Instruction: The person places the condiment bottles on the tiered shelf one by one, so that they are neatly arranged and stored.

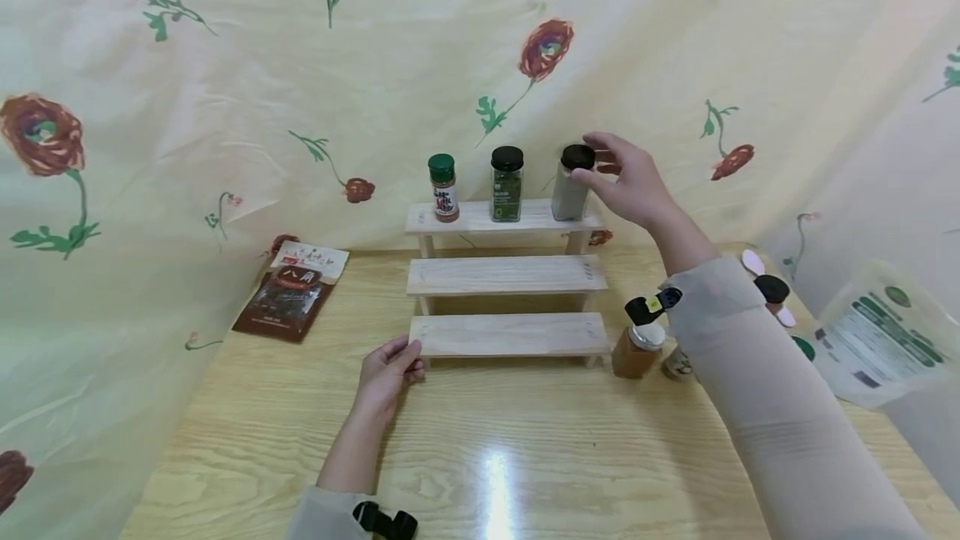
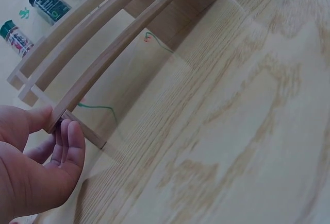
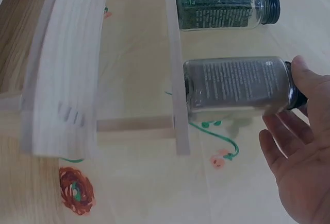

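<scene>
A three-tier wooden shelf rack (image 1: 510,273) stands on the table. My left hand (image 1: 388,373) pinches the left end of its lowest board, thumb on top and fingers beneath, as the left wrist view also shows. At the right end of the top board stands a glass spice jar of greyish powder (image 3: 237,85) with a black cap. My right hand (image 1: 630,182) holds it near the cap between thumb and fingers. Beside it on that board are a jar of green dried herbs (image 1: 507,190) and a small green-capped spice bottle (image 1: 444,190).
A brown and white spice pouch (image 1: 288,294) lies left of the rack. Right of the rack stand a brown spice jar (image 1: 636,352) and another small bottle (image 1: 677,365), partly behind my sleeve. Farther right are a black-lidded jar (image 1: 772,288) and a white printed pouch (image 1: 885,340).
</scene>
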The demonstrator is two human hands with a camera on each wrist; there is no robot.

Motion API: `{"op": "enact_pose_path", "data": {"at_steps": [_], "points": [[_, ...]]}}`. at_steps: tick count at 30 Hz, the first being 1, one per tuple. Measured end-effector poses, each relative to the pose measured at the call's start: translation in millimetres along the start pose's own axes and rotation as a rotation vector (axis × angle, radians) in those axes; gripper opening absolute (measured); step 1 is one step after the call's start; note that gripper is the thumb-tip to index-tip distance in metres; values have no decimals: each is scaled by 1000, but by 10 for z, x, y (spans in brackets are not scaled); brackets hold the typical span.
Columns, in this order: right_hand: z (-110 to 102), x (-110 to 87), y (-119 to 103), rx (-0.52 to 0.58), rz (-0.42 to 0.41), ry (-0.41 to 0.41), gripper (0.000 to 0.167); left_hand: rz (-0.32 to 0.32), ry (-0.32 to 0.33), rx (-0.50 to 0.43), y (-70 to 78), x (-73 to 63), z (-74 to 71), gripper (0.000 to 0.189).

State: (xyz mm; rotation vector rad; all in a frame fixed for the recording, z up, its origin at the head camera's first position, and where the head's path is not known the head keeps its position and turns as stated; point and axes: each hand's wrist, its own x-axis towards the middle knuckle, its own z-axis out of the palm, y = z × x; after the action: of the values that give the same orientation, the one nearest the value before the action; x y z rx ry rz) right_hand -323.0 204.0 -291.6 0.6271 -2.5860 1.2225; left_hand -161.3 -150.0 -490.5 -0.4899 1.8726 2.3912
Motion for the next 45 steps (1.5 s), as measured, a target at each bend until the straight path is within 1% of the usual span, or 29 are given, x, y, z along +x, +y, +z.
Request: {"op": "enact_pose_path", "data": {"at_steps": [6, 9, 13, 21, 25, 33, 35, 41, 45], "points": [[-36, -148, 147, 1, -26, 42, 54, -5, -1, -4, 8, -4, -7, 53], [-72, -256, 231, -11, -27, 70, 53, -4, 0, -4, 1, -1, -8, 53], [-143, -420, 350, -42, -17, 85, 53, -1, 0, -5, -8, 2, -8, 53], [-290, -780, 562, -142, 28, 64, 50, -5, -7, -2, -7, -3, -16, 53], [-364, -925, 638, -161, 48, 60, 51, -9, -10, -9, -8, -2, -17, 54], [-526, -1211, 807, -169, 162, 44, 58, -9, -8, -5, -4, 3, -10, 54], [-564, -1282, 851, -174, 180, 43, 60, -9, -4, -2, -4, 6, -8, 53], [-652, -1479, 985, -195, 187, 92, 58, -6, -5, 2, -16, 10, -12, 52], [-708, -1597, 1068, -245, 193, 114, 58, -3, -8, -2, -18, 8, -12, 53]]}}
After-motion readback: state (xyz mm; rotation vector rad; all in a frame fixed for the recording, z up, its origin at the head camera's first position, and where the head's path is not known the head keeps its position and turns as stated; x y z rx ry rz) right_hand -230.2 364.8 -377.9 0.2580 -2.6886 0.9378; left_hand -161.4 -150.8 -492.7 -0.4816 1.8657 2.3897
